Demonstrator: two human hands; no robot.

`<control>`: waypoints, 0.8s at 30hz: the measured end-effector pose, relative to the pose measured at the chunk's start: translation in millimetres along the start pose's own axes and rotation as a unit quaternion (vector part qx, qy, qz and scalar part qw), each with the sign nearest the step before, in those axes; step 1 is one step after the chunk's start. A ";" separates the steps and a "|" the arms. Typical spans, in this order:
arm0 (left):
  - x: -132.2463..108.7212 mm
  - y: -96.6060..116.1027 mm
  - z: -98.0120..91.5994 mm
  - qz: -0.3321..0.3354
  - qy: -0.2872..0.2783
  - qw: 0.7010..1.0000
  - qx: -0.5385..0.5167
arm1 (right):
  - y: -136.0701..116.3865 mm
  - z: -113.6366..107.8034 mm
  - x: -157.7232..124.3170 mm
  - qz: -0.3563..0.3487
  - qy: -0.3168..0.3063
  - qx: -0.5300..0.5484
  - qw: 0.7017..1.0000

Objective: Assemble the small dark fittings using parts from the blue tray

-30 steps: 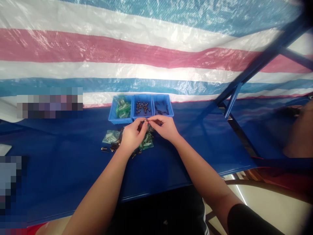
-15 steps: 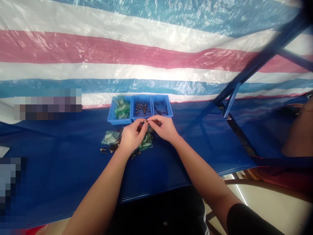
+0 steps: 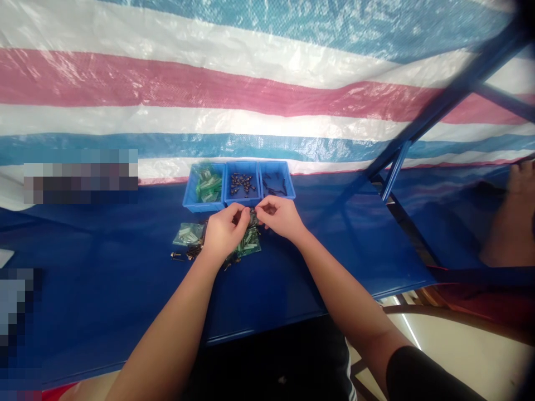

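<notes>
Blue plastic catches my eye first: a left bin (image 3: 193, 204) just beyond my left hand (image 3: 224, 228), a right bin (image 3: 293, 195) just beyond my right hand (image 3: 282, 216), and a middle bin (image 3: 231, 201) between them, ahead of both sets of fingertips. Green packets (image 3: 210, 186) fill the left bin, small dark parts (image 3: 241, 182) lie scattered in the middle one, and thin dark pieces (image 3: 284, 186) in the right one.

The two hands face each other with a narrow gap between them. On the left, thumb and finger are drawn close; on the right, the fingertips are curled in likewise. I cannot tell whether either pinches a part, since anything there is too small for me to make out.

Under and between the hands, on the blue counter (image 3: 284, 284), is a green packet (image 3: 249, 243). Just left of the left hand are a clear packet (image 3: 188, 234) with pale sticks and a cluster of loose dark bits (image 3: 193, 252). Well off to the right of the right hand is another person's arm (image 3: 507, 228).

I judge the step in hand to be close fingertip work above these supplies. The next move, I think, calls for steady wrists and a light, exact pinch.
</notes>
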State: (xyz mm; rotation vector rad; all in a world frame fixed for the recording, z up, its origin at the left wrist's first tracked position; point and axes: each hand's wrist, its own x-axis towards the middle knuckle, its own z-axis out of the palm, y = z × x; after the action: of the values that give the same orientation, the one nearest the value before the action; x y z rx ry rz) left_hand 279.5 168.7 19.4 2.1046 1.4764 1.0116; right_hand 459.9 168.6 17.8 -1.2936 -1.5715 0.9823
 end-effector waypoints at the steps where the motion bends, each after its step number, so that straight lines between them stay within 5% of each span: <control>1: 0.0 0.0 0.1 0.000 -0.003 1.000 -0.002 | 0.9 0.4 0.1 0.005 -0.002 0.013 1.000; 9: -0.4 0.1 -0.2 0.000 -0.007 1.000 -0.012 | 4.8 -0.3 3.5 0.059 0.019 0.034 0.997; 15: -0.3 -0.3 0.2 -0.001 -0.006 1.000 -0.012 | -2.6 5.3 4.1 -0.008 0.057 0.165 0.985; 24: -0.5 0.6 0.3 0.001 -0.007 1.000 -0.006 | 10.6 -7.4 6.1 0.010 0.058 -0.166 0.984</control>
State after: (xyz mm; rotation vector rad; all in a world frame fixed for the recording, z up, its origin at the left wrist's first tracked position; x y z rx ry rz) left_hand 280.1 168.1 19.5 2.0999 1.4585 1.0018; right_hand 469.6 176.6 11.1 -1.5659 -1.6833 0.6594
